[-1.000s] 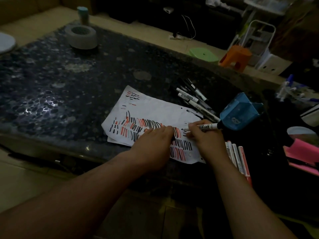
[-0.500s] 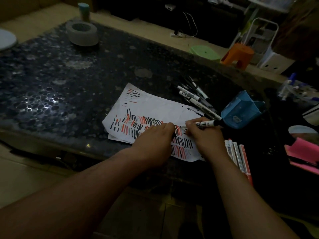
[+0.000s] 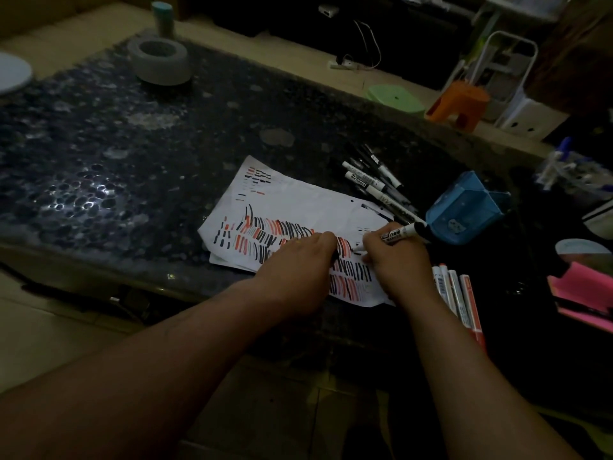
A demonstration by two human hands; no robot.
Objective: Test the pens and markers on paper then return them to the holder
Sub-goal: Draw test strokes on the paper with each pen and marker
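A: Is the testing nearly done?
B: Partly. The paper (image 3: 298,200) on the desk (image 3: 132,144) is full of black and red lines, but the markers (image 3: 374,184) lie beside the blue holder (image 3: 464,215)
A: And the hands?
B: The right hand (image 3: 394,260) grips a white marker (image 3: 403,232), tip on the paper. The left hand (image 3: 298,263) presses the paper; too dark to tell its fingers
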